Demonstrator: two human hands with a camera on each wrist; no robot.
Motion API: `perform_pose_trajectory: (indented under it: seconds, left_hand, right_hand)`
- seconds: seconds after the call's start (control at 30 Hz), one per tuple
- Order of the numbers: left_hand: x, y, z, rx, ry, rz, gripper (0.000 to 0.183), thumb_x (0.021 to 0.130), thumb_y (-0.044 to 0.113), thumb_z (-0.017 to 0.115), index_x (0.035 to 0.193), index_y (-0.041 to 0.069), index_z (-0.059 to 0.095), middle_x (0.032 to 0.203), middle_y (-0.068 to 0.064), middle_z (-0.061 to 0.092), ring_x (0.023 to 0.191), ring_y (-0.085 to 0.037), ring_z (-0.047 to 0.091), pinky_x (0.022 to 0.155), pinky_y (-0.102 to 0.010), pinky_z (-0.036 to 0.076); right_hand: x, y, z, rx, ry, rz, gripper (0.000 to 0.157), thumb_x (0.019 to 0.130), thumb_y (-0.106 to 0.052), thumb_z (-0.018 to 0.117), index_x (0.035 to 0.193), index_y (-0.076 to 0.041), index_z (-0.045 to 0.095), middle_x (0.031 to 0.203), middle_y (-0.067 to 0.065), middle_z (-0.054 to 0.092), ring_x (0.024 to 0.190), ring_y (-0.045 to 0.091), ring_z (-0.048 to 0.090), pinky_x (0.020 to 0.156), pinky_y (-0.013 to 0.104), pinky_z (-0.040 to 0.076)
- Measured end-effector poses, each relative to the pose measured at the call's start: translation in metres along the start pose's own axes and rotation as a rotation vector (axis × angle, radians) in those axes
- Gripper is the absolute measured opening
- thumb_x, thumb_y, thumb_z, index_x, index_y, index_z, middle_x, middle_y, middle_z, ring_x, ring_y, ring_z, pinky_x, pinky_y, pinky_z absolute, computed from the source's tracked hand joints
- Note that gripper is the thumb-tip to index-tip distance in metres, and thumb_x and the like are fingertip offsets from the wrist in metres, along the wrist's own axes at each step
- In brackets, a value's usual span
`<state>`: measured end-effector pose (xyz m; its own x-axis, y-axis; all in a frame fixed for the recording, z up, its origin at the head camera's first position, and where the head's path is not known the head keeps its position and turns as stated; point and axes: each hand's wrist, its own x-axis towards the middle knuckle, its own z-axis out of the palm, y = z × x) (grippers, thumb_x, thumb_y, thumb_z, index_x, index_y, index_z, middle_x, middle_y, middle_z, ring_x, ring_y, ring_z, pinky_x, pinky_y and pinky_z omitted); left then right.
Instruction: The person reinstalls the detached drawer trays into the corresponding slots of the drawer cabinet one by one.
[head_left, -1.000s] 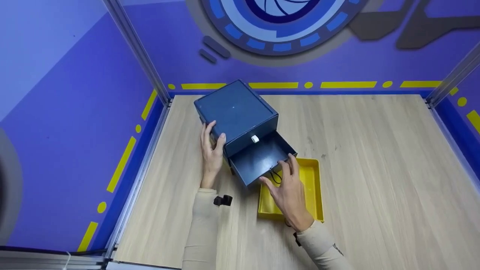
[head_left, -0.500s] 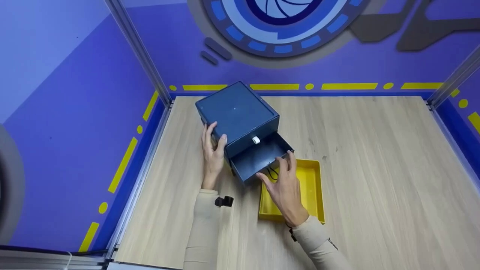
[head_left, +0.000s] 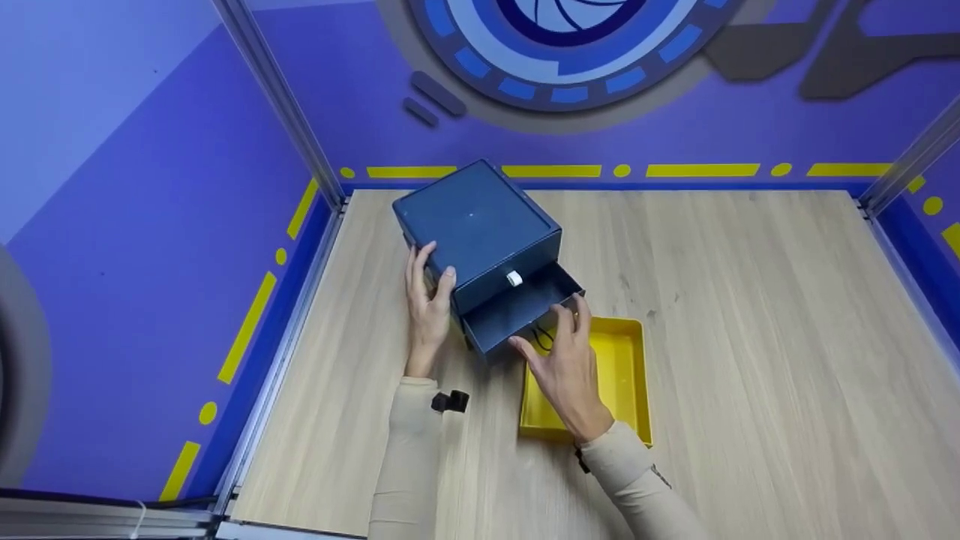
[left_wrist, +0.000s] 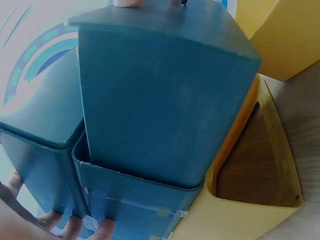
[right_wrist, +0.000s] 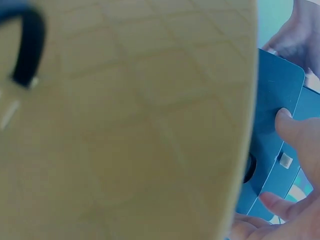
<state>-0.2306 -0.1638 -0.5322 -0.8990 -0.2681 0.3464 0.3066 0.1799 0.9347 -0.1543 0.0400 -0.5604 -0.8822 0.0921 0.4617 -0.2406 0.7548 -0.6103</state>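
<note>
A dark blue drawer cabinet (head_left: pixel 480 221) stands turned at an angle, its upper drawer in and marked by a white pull tab (head_left: pixel 514 278). The lower blue drawer (head_left: pixel 499 319) sticks partway out; a black loop (head_left: pixel 541 337) hangs at its front. My left hand (head_left: pixel 430 322) presses against the cabinet's left side with fingers spread, and the left wrist view shows its fingertips on the side wall. My right hand (head_left: pixel 566 371) rests its thumb and fingertips spread across the lower drawer's front, as the right wrist view also shows.
Below the blue drawer and right hand lies a yellow drawer (head_left: pixel 622 375). In the left wrist view, an open yellow frame (left_wrist: pixel 235 215) stands against the blue casing (left_wrist: pixel 135 195). The wooden tabletop (head_left: pixel 750 337) is bounded by printed purple walls (head_left: pixel 315 90).
The lower blue drawer has slid further into the cabinet, with my right hand moving up and inward against its front. My left hand stays on the cabinet's side.
</note>
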Motion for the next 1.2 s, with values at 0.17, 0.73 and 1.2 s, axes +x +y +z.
perform_pose_trajectory:
  seconds: [0.17,0.73,1.2]
  left_hand:
    - [-0.001,0.001,-0.001,-0.022,-0.009,-0.012,0.056,0.102,0.027,0.059,0.155,0.010,0.051,0.176,-0.025,0.016,0.162,-0.043,0.020,0.127,-0.066,0.026]
    - [-0.001,0.003,0.000,0.011,-0.002,-0.030,0.058,0.101,0.030,0.059,0.155,0.012,0.052,0.176,-0.025,0.018,0.163,-0.041,0.020,0.128,-0.064,0.025]
    - [-0.002,0.003,-0.001,0.022,-0.016,-0.013,0.058,0.102,0.032,0.058,0.156,0.012,0.050,0.176,-0.025,0.018,0.164,-0.040,0.017,0.131,-0.062,0.018]
  right_hand:
    - [0.003,-0.002,-0.001,-0.001,-0.024,0.018,0.082,0.087,-0.051,0.085,0.142,0.001,0.055,0.163,0.031,0.036,0.056,0.016,0.048,0.057,0.029,0.055]
    - [0.014,-0.008,0.005,0.001,-0.101,0.091,0.087,0.091,-0.054,0.080,0.151,0.000,0.048,0.169,0.026,0.029,0.082,0.032,0.070,0.080,0.036,0.063]
    - [0.021,-0.017,0.006,0.022,-0.132,0.106,0.079,0.093,-0.053,0.079,0.143,0.002,0.053,0.171,0.028,0.027,0.067,0.026,0.062,0.073,0.035,0.062]
